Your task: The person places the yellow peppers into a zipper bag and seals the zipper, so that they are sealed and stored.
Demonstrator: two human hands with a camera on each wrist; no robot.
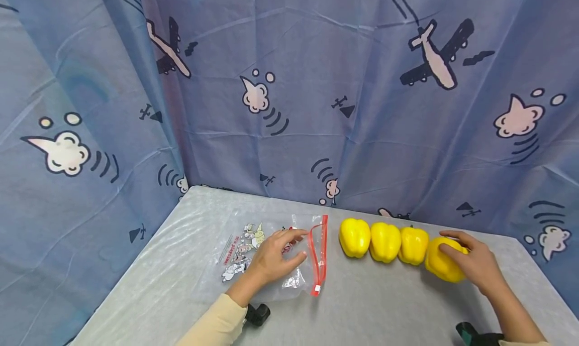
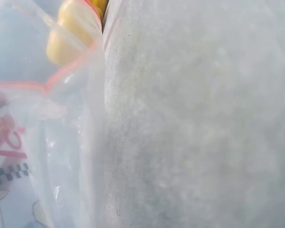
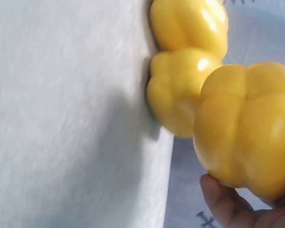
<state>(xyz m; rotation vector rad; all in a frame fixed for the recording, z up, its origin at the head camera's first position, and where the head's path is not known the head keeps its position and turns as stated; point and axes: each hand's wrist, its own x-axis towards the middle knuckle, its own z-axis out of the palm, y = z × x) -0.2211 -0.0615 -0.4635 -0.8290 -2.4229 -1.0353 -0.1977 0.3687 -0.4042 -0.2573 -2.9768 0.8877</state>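
Rightmost pepper [image 1: 439, 264], long axis tilted

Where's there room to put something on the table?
Bare table lies in front of the yellow peppers, between the bag and right forearm; also left of the bag. Crowded: along the pepper row, whose end one the right hand grips, and around the left hand.

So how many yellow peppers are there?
4. In the head view, the first pepper is just right of the plastic bag, the second pepper and third pepper come next along the table, and the right hand holds the fourth pepper.
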